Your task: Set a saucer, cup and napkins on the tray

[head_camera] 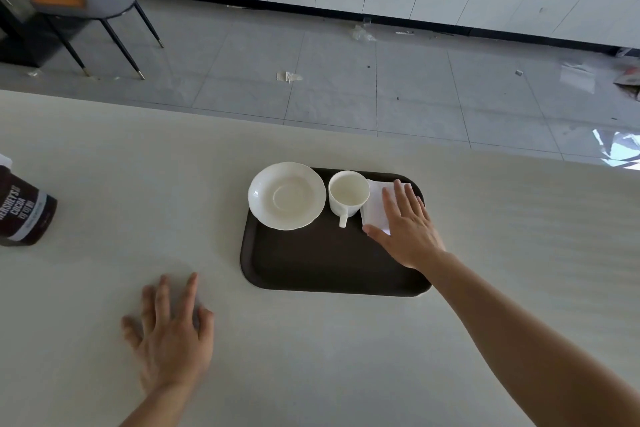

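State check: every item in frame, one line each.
saucer: on tray, empty, overhanging far-left corner
cup: upright, empty, on tray
napkins: flat on tray, under right hand
tray: flat on counter
right hand: open, flat on napkins
left hand: open, empty
cocoa bottle: upright

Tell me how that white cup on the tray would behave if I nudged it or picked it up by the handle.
The cup looks like glazed ceramic, so probably rigid, breakable and a bit slick. It stands upright and empty on the dark tray, so it likely slides rather than tips when nudged. Its small handle points toward you, so a pinch grip seems more likely than a finger through it.
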